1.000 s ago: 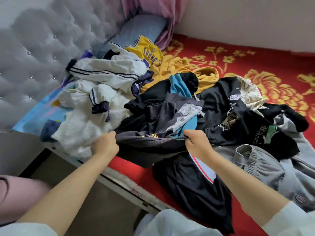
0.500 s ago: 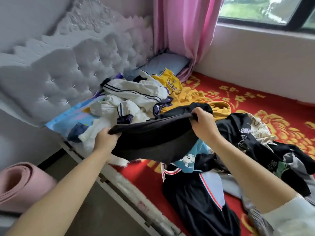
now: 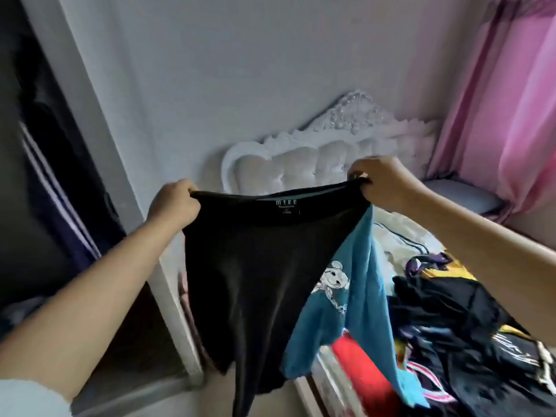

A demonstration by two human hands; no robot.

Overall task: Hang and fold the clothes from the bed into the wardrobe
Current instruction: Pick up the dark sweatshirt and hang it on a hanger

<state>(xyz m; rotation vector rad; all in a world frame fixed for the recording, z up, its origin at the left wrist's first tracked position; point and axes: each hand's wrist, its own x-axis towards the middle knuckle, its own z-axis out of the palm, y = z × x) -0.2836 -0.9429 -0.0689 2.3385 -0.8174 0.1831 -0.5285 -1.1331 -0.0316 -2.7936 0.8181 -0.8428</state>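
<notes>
Dark and partly open, the tall wardrobe point(image 3: 45, 176) fills the far left, well to the left of the black soft-fabric garment point(image 3: 249, 275) that serves as the reference for everything else; hanging clothes with pale stripes can be made out inside it, though little more. The person's left hand point(image 3: 173, 204) is curled tight around the left end of the garment's top band, and the right hand point(image 3: 380, 183) pinches the right end, so the band is stretched nearly level between them and the cloth hangs free in mid-air, off the bed. Holding it spread this way probably lets the person see its shape and front before deciding whether to hang or fold it. A small printed label sits at the middle of the band. Behind the garment stands the white tufted headboard point(image 3: 316, 164). Clinging to the garment's right edge, a teal top with a white cartoon print point(image 3: 340, 299) dangles with it, apparently caught up in the lift; it will likely need shaking off. To the right lies the pile of mixed clothes point(image 3: 451, 296) on the red bedspread point(image 3: 358, 368), with the pink sheer curtain point(image 3: 511, 100) beyond.
</notes>
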